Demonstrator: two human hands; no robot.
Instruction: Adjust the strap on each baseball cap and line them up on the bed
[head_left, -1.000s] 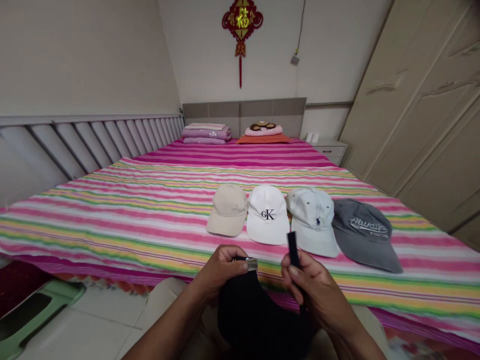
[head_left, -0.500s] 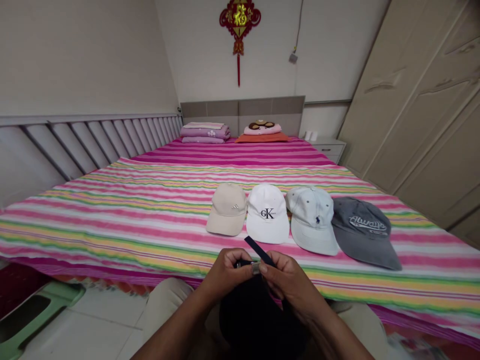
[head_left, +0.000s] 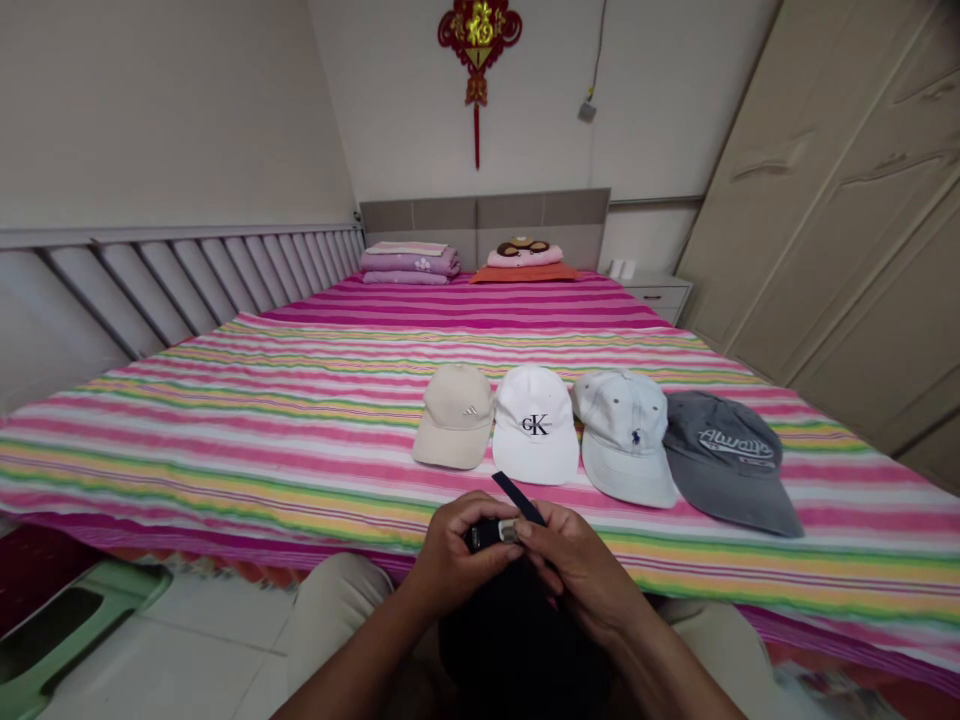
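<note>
Between my knees is a black cap (head_left: 517, 640), held at its back strap. My left hand (head_left: 459, 550) pinches one side of the strap next to a small metal buckle (head_left: 509, 530). My right hand (head_left: 576, 565) grips the dark strap (head_left: 519, 497) at the buckle's other side, its loose end sticking up to the left. On the bed just beyond lie a beige cap (head_left: 454, 418), a white cap (head_left: 535, 425), a pale blue cap (head_left: 626, 438) and a dark grey cap (head_left: 729, 462), side by side with brims towards me.
A striped sheet (head_left: 262, 420) covers the bed. Folded purple bedding (head_left: 410, 262) and an orange pillow (head_left: 525, 274) lie by the headboard (head_left: 540, 218). A white railing (head_left: 217, 280) runs along the left; a green stool (head_left: 97, 620) stands on the floor at lower left.
My left hand's fingers have shifted slightly, so more of the strap beside the buckle shows. The right hand still grips the strap, and the caps on the bed have not moved.
</note>
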